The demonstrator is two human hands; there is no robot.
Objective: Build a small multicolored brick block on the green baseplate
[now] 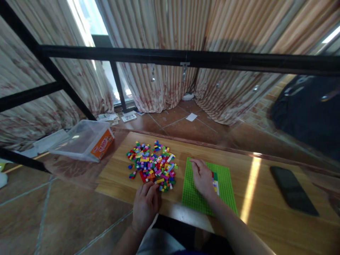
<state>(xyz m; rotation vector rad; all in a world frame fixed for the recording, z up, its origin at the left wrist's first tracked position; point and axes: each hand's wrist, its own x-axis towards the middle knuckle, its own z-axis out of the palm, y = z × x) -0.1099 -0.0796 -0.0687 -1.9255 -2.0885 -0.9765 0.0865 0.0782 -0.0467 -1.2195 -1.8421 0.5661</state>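
Observation:
A heap of small colourful building bricks (152, 164) lies on the wooden table. At its near edge rests my left hand (145, 203), fingers curled in beside a few bricks; whether it holds one is hidden. To the right of the heap is a green studded baseplate (223, 198). My right hand (202, 177) is over the plate's upper left part, its fingers drawn together and pointing left; anything between them is too small to make out. Joined bricks (215, 184) in red, green, white and yellow sit on the plate, partly covered by this hand.
A dark phone (293, 191) lies at the table's right. Beyond the left end stands a clear plastic box (79, 140) with an orange label. A black metal frame (164, 56) crosses in front of striped curtains (170, 28). Papers (129, 117) lie on the tiled floor.

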